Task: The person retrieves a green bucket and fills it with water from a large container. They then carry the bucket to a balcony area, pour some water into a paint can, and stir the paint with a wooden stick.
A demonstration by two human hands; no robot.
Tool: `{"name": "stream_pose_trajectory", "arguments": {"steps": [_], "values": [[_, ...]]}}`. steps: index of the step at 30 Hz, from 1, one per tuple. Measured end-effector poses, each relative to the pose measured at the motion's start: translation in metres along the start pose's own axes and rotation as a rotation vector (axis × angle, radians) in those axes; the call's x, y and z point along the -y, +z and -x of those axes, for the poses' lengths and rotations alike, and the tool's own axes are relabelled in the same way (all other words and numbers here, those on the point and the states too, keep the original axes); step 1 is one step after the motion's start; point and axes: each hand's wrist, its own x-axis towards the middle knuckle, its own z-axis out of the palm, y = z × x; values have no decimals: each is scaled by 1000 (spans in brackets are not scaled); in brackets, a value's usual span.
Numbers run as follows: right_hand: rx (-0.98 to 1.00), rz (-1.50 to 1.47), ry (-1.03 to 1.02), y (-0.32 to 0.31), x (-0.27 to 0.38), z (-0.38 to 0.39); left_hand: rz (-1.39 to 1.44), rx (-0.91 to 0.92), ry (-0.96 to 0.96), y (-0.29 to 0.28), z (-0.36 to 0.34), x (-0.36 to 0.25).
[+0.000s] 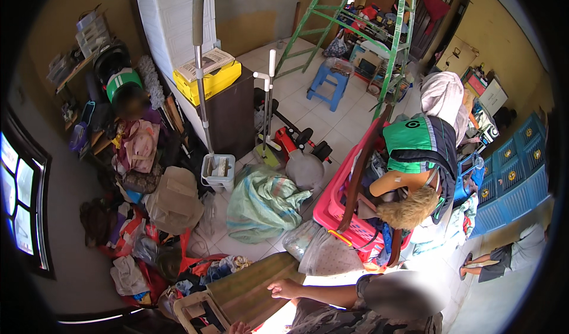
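Fingers: the person's right hand (287,289) has them loosely bent, partly apart; on the left hand (240,328), cut by the lower edge, their grip cannot be told.
Panel: long, olive-brown, striped, beside the right hand; contact is unclear.
Case: open, beige-rimmed (186,310), adjoins the panel (255,291).
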Motion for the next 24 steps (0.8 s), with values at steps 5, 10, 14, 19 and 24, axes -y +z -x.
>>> {"name": "stream_pose_trajectory", "arguments": {"steps": [5,10,14,19,24], "values": [[47,54,35,-7,19,-3,124,-16,48,8,23,1],[151,-125,1,22,49,-3,80,98,423,21,62,-25],[505,-3,-224,55,112,28,43,127,312,57,122,-105],[1091,877,-317,138,60,46,-276,119,655,26,140,26],[1330,1154,-330,248,89,163,-189,-143,524,-25,226,154]]}}
